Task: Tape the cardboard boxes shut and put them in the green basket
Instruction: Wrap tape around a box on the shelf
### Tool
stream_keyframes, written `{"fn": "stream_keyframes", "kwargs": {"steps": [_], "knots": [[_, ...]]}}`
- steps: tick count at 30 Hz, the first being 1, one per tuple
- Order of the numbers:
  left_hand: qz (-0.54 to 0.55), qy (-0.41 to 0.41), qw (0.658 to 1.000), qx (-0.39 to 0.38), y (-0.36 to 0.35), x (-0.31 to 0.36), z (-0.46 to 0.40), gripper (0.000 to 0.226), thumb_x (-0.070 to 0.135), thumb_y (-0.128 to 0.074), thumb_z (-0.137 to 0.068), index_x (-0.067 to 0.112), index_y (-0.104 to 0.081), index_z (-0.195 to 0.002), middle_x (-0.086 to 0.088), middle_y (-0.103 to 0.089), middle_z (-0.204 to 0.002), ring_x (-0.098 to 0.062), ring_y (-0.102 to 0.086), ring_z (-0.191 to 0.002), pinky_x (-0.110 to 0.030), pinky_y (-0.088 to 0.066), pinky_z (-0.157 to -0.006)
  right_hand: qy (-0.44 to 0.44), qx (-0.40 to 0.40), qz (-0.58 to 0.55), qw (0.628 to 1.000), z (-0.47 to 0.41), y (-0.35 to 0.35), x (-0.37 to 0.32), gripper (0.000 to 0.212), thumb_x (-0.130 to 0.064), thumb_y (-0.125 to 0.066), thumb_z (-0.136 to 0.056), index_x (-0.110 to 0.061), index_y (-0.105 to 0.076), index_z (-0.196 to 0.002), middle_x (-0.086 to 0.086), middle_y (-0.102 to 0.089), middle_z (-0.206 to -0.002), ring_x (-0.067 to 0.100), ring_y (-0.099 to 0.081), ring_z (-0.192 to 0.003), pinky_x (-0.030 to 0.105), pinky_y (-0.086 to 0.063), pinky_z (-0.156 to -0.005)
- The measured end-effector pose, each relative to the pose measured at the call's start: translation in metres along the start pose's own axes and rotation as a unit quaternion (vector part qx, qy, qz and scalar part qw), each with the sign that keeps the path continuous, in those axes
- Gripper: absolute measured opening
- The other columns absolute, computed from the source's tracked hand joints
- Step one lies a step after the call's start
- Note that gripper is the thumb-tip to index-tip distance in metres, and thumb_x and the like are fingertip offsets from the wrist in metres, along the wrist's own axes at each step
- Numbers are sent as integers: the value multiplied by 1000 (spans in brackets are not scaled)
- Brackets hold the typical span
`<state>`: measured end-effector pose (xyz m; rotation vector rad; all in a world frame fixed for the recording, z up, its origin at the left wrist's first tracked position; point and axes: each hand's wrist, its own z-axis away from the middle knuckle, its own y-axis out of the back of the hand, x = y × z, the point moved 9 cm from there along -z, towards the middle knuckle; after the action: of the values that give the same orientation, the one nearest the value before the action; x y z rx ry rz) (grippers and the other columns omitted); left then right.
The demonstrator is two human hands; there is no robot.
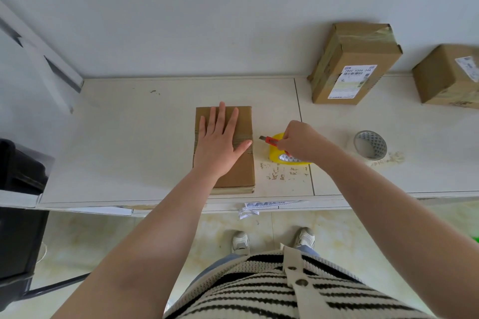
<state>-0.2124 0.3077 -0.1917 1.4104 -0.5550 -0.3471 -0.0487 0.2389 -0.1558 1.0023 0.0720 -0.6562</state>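
A flat brown cardboard box point(241, 171) lies on the white table point(129, 142), with a strip of clear tape across its middle. My left hand point(220, 142) rests flat on it, fingers spread. Just right of the box, my right hand point(298, 141) grips a red utility knife point(269, 140) whose blade points at the box's right edge. A yellow tape roll point(281, 156) sits under that hand. A sliver of green point(475, 238) shows at the far right edge; I cannot tell whether it is the basket.
Two taped cardboard boxes stand at the back right, one with a shipping label point(355, 65), the other point(448, 75) cut by the frame edge. A clear tape roll point(370, 146) lies to the right. Black furniture point(18, 189) stands at the left. The wall runs behind the table.
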Motion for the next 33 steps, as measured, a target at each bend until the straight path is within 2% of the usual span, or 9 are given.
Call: {"fn": "stream_keyframes", "kwargs": {"steps": [3,5,7,14,20,23,25,28,33], "knots": [[3,0,1000,2,0,1,1,85,72,-14,-88,26,3,-157,-7,17,-163,-25,15,-150,-46,6,-122,6,87,-154,984,4,7,8,43,-36,-49,-99,-3,-65,-77,7,-51,-64,20,-45,-55,27,-37,-54],[6,-1,1000,0,0,1,1,83,71,-16,-90,26,4,-157,-7,17,-163,-25,16,-150,-46,7,-122,-15,145,-389,910,10,20,34,33,-27,-51,-98,-10,-65,-73,1,-55,-63,16,-47,-53,31,-44,-58],[3,-2,1000,-2,-1,1,1,83,71,-16,-91,25,5,-157,-8,18,-163,-26,16,-150,-46,7,-122,-63,213,-485,846,12,32,74,27,-24,-53,-97,-15,-70,-79,-1,-60,-71,12,-51,-62,27,-47,-64],[0,-1,1000,-4,-3,1,-1,83,72,-12,-90,26,9,-156,-8,20,-162,-26,18,-149,-46,9,-121,-199,163,-353,900,-11,-18,165,28,-6,-46,-98,12,-63,-112,12,-52,-74,23,-46,-66,35,-38,-64],[0,-3,1000,2,-3,1,-1,84,72,-13,-89,26,8,-156,-9,20,-162,-26,18,-149,-45,11,-121,-218,113,-124,961,-20,-17,164,39,-1,-40,-97,-7,-52,-133,23,-52,-127,36,-55,-111,41,-53,-76],[-7,-4,1000,6,-1,1,0,84,72,-11,-89,26,8,-156,-9,19,-162,-27,16,-150,-45,10,-121,-149,207,-133,958,-23,24,128,32,-9,-47,-97,-9,-56,-128,16,-52,-131,30,-57,-107,40,-50,-88],[-8,-4,1000,8,0,1,0,84,72,-11,-89,25,6,-157,-10,17,-163,-27,15,-150,-45,9,-121,-18,247,-152,957,-25,51,75,29,-13,-51,-97,-14,-61,-124,9,-57,-126,24,-58,-106,34,-46,-89],[-9,-2,1000,8,1,2,1,85,72,-13,-89,25,3,-157,-10,14,-163,-28,12,-151,-46,7,-121,156,114,-57,979,-29,36,-13,22,-27,-60,-94,-23,-65,-115,0,-57,-111,18,-56,-101,32,-44,-86],[-7,-1,1000,4,0,1,1,87,73,-12,-87,24,1,-157,-9,13,-164,-28,11,-151,-46,5,-122,128,-86,83,985,-34,-18,-35,26,-33,-58,-95,-27,-64,-119,-3,-52,-128,19,-54,-112,34,-42,-99]]}}
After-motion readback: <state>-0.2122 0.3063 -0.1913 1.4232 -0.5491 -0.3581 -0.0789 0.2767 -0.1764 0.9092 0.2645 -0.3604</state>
